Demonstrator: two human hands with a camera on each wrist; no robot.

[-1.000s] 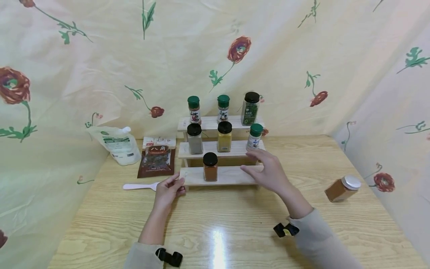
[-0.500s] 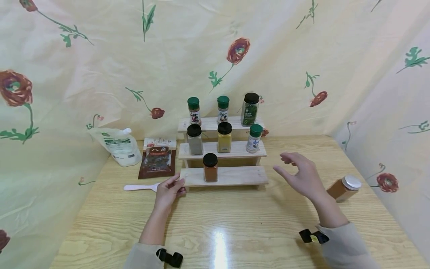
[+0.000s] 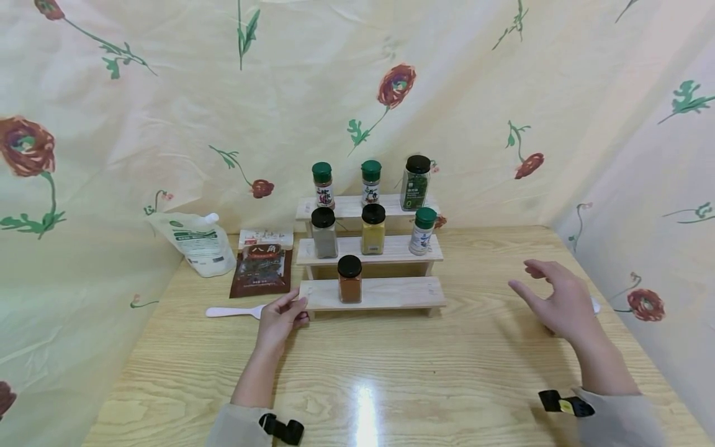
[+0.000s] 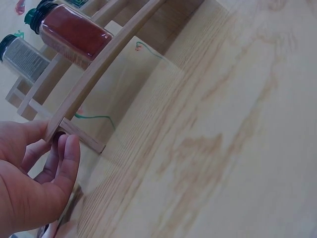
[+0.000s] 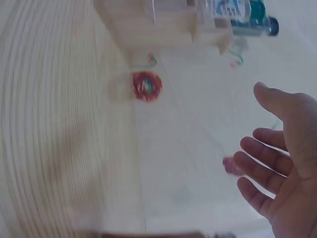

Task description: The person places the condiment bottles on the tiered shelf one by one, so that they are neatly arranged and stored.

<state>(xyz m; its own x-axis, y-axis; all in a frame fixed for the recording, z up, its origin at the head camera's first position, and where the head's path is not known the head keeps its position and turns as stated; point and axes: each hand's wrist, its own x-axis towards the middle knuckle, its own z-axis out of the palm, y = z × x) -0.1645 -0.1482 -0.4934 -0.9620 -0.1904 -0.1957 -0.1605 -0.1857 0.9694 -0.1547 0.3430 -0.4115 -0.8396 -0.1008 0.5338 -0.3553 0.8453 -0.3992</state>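
My left hand (image 3: 277,320) pinches the left end of the lowest step of a three-tier wooden spice rack (image 3: 399,293). In the left wrist view, its thumb and fingers close around that step's corner. A black-capped jar of red-brown spice (image 3: 350,284) stands alone on this step. Over at the right, my right hand (image 3: 563,304) holds nothing, thumb spread from loosely bent fingers. It overlaps a lying jar, of which only a bit of the silver lid (image 3: 596,305) and a dark edge show in the head view.
On the middle step stand a grey-spice jar (image 3: 324,236), a yellow-spice jar (image 3: 373,233) and a green-capped shaker (image 3: 422,234). More bottles line the top step. To the left lie a white spouted pouch (image 3: 198,245), a brown spice packet (image 3: 261,267) and a pale spoon (image 3: 231,311).
My right hand has moved away from the rack's right side, out to the right, and now covers most of the silver-lidded jar. The left hand keeps its hold on the rack.
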